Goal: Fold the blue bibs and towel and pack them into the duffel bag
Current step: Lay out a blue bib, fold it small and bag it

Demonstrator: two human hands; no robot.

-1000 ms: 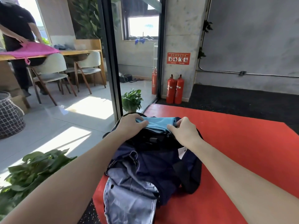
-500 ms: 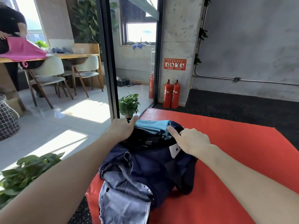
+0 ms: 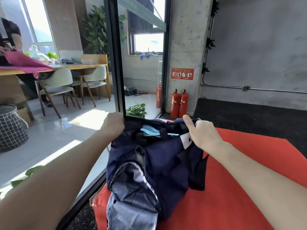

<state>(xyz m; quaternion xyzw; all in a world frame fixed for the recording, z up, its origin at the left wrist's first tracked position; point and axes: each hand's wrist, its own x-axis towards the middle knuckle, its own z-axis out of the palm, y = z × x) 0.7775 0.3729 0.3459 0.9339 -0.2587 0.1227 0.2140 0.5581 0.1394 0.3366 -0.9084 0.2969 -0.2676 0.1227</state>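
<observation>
A navy duffel bag [image 3: 159,163] lies on a red mat [image 3: 232,188], its top opening facing away from me. Folded light blue cloth [image 3: 152,131] shows inside the opening, mostly hidden by the bag's edges. My left hand [image 3: 114,125] grips the bag's left rim with curled fingers. My right hand [image 3: 201,133] holds the right rim near a white label [image 3: 186,140], fingers curled over the edge and thumb raised. A grey-lined side pocket [image 3: 131,196] hangs open toward me.
A glass partition with a black frame [image 3: 116,63] stands just left of the mat. Beyond it are a potted plant [image 3: 137,110], chairs, a wooden table and a person handling pink cloth [image 3: 25,62]. Two red fire extinguishers [image 3: 180,103] stand by a concrete pillar. A wire basket [image 3: 11,128] sits far left.
Both hands left the blue cloth and moved apart to the bag's rims, pulling the opening up around the cloth. The cloth now sits lower inside the bag.
</observation>
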